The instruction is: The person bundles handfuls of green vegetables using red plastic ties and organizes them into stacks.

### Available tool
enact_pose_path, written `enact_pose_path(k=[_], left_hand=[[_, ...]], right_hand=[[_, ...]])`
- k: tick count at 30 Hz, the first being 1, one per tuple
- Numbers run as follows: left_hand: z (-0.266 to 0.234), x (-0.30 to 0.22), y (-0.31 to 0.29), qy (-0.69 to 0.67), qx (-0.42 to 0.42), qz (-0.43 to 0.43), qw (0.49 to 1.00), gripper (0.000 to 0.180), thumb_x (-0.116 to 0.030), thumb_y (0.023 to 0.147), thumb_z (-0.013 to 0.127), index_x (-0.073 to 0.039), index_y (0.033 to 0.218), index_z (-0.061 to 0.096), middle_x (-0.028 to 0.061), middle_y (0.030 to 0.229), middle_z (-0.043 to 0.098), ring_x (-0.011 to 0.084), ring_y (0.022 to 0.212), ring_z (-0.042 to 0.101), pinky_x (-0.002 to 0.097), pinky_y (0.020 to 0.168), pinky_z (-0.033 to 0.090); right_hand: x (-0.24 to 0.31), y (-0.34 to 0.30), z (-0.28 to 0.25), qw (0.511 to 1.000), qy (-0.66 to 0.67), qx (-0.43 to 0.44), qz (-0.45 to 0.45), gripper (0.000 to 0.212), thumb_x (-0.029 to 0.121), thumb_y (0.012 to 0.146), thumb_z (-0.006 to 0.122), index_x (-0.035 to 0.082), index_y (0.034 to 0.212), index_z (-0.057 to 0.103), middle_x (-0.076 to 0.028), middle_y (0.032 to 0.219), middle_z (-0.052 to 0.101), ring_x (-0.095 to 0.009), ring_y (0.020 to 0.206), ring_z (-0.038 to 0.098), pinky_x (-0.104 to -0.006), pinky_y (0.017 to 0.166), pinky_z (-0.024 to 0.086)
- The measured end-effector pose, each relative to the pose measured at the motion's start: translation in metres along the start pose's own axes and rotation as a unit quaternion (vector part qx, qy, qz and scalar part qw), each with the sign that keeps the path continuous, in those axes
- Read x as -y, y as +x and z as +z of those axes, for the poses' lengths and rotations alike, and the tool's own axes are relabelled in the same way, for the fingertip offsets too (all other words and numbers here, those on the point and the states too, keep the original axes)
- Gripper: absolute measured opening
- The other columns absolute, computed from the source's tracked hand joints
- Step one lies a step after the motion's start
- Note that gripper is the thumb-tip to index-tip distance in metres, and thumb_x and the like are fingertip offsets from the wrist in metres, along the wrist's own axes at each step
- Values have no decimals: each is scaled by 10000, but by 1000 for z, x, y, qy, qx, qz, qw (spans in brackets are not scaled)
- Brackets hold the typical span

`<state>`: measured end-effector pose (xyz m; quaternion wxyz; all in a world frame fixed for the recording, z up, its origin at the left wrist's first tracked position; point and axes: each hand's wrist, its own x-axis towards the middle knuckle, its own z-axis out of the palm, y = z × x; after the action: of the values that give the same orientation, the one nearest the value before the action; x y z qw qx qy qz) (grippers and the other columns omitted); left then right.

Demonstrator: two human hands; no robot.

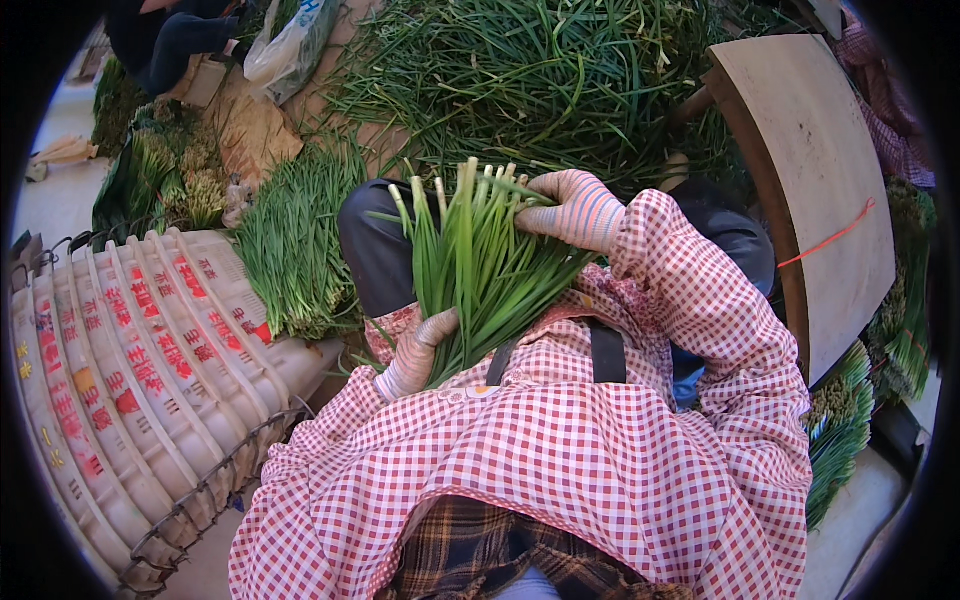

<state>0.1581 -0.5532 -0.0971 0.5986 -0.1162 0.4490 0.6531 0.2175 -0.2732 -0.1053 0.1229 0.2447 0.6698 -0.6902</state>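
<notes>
A loose bunch of green garlic chives (470, 255) lies across my lap. Its pale cut ends point away from me and its leaves fan toward my checked smock. My left hand (418, 352), in a striped glove, is closed round the leafy part at the near left. At the far right of the bunch, my right hand (575, 207), gloved the same way, pinches some stalks between thumb and fingers. Part of the leaves is hidden behind my left hand and sleeve.
A big heap of loose chives (540, 80) spreads ahead. Tidier bundles (300, 235) lie to the left, beside a pale ribbed plastic crate (150, 350). A curved board (815, 190) with a red string stands at right. Another person's leg (190, 50) shows at the far left.
</notes>
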Motion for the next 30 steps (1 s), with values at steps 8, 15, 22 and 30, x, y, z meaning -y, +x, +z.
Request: enact_pose_path(k=[8,15,22,30], left_hand=[[2,-1,-3,-44,-30,-16,998,534,-183,921,611,-8,1390,425,176,1326,540,288,1160,578,414,1001,499],[5,-7,-3,20,-23,14,999,562,-173,888,659,-7,1376,434,168,1309,548,285,1144,584,417,990,504],[10,-2,-2,19,-13,28,999,581,-144,858,692,-11,1365,440,149,1294,561,263,1126,591,394,974,509],[14,-4,-3,44,2,8,999,594,-149,858,697,-38,1379,436,124,1275,579,241,1138,584,385,996,489]], right_hand=[[-5,53,-109,925,-222,-294,-88,293,169,880,676,33,1137,645,-85,898,692,-133,806,623,-272,743,511],[33,36,-44,934,-319,85,-134,708,503,687,790,14,1175,633,-172,1175,604,-308,1202,528,-373,998,437],[28,26,-24,984,-21,156,86,540,168,660,865,19,1133,654,-74,982,702,-175,877,666,-328,805,537],[-2,21,-20,992,61,98,41,406,238,689,836,35,1019,716,-34,835,691,-130,769,630,-285,712,490]])
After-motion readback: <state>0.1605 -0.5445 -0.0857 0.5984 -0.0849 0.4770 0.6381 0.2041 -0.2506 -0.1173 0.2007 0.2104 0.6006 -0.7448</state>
